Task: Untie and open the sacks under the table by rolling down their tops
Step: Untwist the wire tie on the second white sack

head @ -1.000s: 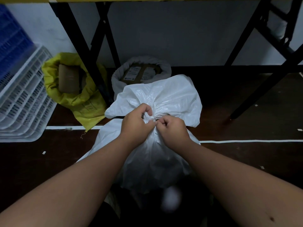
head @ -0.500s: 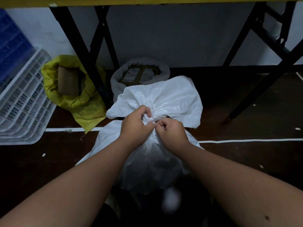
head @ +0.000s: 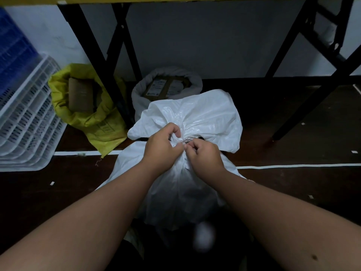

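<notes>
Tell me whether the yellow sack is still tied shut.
No: the yellow sack gapes open, showing a brown box inside.

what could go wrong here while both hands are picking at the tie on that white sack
1. The left hand and right hand both pinch thin plastic at the gathered neck of the white sack; hard pulling might tear it rather than loosen the tie.
2. The dark tie is mostly hidden in the folds, so fingers may tug the wrong strand and tighten it.
3. The sack stands close to the opened grey sack behind; a jerk could tip it against that one.
</notes>
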